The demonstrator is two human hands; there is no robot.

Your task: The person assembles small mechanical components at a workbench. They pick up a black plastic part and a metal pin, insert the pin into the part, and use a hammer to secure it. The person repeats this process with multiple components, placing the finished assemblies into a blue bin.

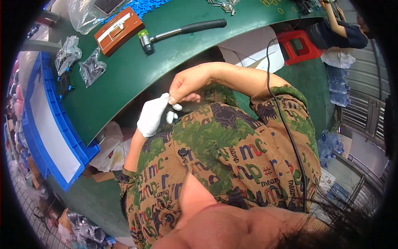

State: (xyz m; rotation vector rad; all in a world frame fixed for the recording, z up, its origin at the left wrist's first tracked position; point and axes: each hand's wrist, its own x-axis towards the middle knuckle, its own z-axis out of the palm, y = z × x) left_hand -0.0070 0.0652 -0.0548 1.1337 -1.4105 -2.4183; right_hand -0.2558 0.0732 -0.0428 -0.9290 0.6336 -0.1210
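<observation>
In front of my body, just off the bench's edge, both hands meet. A white glove covers my left hand; its fingers are partly bent and spread apart, with nothing visible in them. My bare right hand is closed in a pinch, thumb and forefinger on a fingertip of the white glove. Its other fingers curl loosely beside the gloved ones. Nearest on the green bench lies a hammer with a black ribbed grip and a green-and-black head. The head rests beside a reddish-brown block bearing a white gun-shaped piece.
Clear plastic bags of dark parts lie on the bench's left, near a blue tray. Blue pieces and metal parts lie at the back. A black cable crosses my right arm. A red stool and another person are far right.
</observation>
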